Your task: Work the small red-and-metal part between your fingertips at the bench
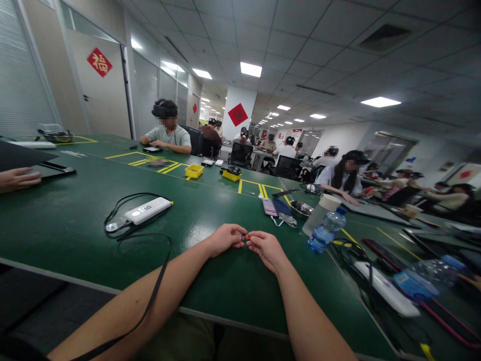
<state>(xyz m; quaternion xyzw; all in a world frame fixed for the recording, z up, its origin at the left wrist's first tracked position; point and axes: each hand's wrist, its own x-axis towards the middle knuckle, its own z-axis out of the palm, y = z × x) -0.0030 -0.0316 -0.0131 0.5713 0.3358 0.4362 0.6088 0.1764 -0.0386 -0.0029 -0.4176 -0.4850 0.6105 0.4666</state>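
My left hand [226, 239] and my right hand [265, 247] meet over the green table [203, 210], fingertips close together. The left thumb and fingers pinch a small dark piece [243, 237]. Between the right thumb and fingers is a small red piece [248, 237]. The two pieces sit side by side and look to be touching; they are too small for me to tell their kind. A black cable runs across my left forearm.
Left on the table lies a white power bank [148, 210] with a cable. Yellow trays [194, 171] stand at the back. To the right are a metal bowl [301, 209], a water bottle [326, 230] and another white power bank [387, 291]. Several people sit around.
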